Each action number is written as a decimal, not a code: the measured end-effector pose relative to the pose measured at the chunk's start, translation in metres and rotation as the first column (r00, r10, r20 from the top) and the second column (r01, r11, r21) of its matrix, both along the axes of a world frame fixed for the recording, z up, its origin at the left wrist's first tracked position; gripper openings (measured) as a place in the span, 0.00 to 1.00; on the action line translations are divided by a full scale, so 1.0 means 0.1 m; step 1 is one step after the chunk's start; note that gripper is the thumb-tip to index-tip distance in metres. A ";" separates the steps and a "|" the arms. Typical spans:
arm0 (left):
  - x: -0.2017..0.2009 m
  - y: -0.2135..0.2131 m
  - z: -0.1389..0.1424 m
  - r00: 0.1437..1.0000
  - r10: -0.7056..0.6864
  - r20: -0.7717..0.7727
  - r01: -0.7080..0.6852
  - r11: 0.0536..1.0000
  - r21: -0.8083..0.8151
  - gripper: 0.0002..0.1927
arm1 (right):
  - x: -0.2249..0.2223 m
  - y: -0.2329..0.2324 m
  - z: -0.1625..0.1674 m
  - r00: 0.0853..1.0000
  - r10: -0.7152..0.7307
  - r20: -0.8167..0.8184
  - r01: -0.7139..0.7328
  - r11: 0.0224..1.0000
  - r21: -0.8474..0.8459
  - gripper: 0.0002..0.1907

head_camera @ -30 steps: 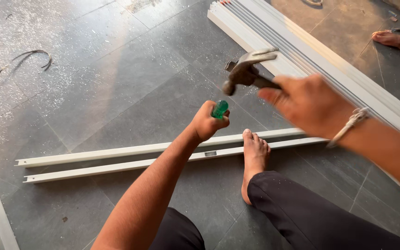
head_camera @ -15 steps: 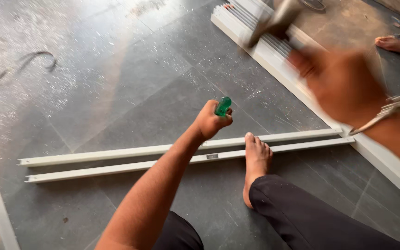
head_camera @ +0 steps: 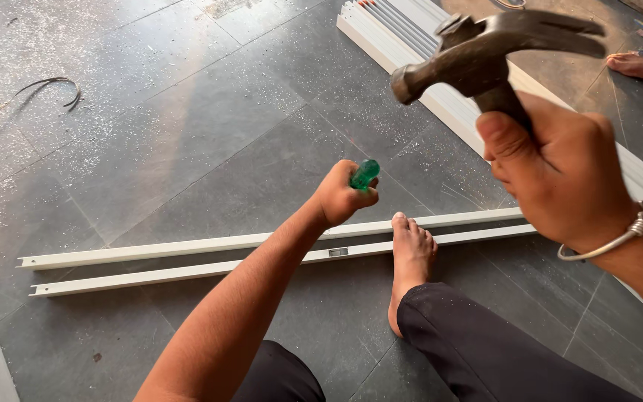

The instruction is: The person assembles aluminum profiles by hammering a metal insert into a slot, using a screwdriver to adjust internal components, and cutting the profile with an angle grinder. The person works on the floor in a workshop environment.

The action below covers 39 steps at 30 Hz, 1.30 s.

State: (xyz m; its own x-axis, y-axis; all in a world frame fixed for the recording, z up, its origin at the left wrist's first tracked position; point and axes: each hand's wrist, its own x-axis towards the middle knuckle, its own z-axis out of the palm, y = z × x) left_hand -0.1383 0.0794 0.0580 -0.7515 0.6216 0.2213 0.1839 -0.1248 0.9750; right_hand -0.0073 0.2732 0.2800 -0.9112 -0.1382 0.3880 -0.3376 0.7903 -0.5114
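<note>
Two tools: right hand (head_camera: 560,175) grips raised hammer (head_camera: 485,56); left hand (head_camera: 340,197) fists green-handled driver (head_camera: 364,174) on white rail (head_camera: 187,257). Strike squarely, driver upright.

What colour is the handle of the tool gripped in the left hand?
Translucent green: the tool handle sticks up from the left hand, clearest in the head view.

a green-handled tool (head_camera: 364,174) is gripped in the left hand (head_camera: 341,196) and held upright against the white metal channel (head_camera: 187,244) laid across the grey tiled floor (head_camera: 187,134). a claw hammer (head_camera: 485,56) is clasped in the right hand (head_camera: 560,175), raised well above the tool, a metal bangle (head_camera: 619,237) seen at the wrist. the channel is pinned by a bare foot (head_camera: 409,257). a stack of white profiles (head_camera: 411,37) lies towards the floor's far right corner.
</note>
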 end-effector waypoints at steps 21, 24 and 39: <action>0.07 -0.14 0.00 0.998 0.060 0.025 -0.060 0.998 0.010 0.12 | -0.17 -0.25 0.22 0.984 0.090 -0.151 -0.038 0.947 0.320 0.23; 0.12 -0.11 -0.01 0.999 0.045 0.020 -0.045 0.999 -0.019 0.12 | -0.07 -0.06 -0.07 0.979 0.062 -0.192 -0.009 0.964 0.265 0.23; 0.20 -0.12 -0.03 1.000 -0.005 -0.009 0.004 0.997 -0.082 0.12 | 0.18 -0.10 -0.07 0.990 0.010 -0.140 0.017 0.983 0.184 0.16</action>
State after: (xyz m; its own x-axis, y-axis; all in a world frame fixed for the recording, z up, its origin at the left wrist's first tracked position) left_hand -0.1183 0.0671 0.0546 -0.7470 0.6410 0.1766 0.1927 -0.0455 0.9802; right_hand 0.0103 0.2629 0.2733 -0.8503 -0.2161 0.4799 -0.3925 0.8679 -0.3046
